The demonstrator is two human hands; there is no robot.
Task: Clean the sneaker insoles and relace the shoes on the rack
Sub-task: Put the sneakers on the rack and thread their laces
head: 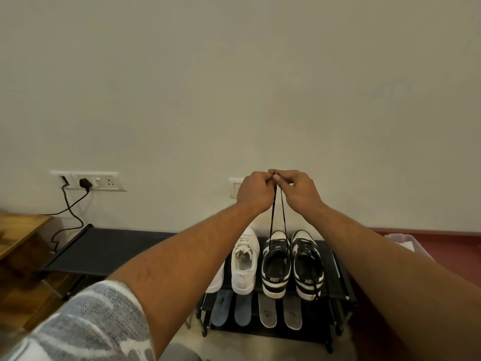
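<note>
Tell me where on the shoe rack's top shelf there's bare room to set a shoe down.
The top shelf shows bare from its left end to the white sneakers. The right half is crowded: white sneakers beside the black-and-white sneakers, with only a thin strip by the right rail. Four insoles fill the lower shelf.

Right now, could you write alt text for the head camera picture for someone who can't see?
A left hand and a right hand pinch the two ends of a black shoelace, raised above a black-and-white sneaker on a shoe rack. Its twin and white sneakers stand beside it; four insoles lie on its lower shelf.
</note>
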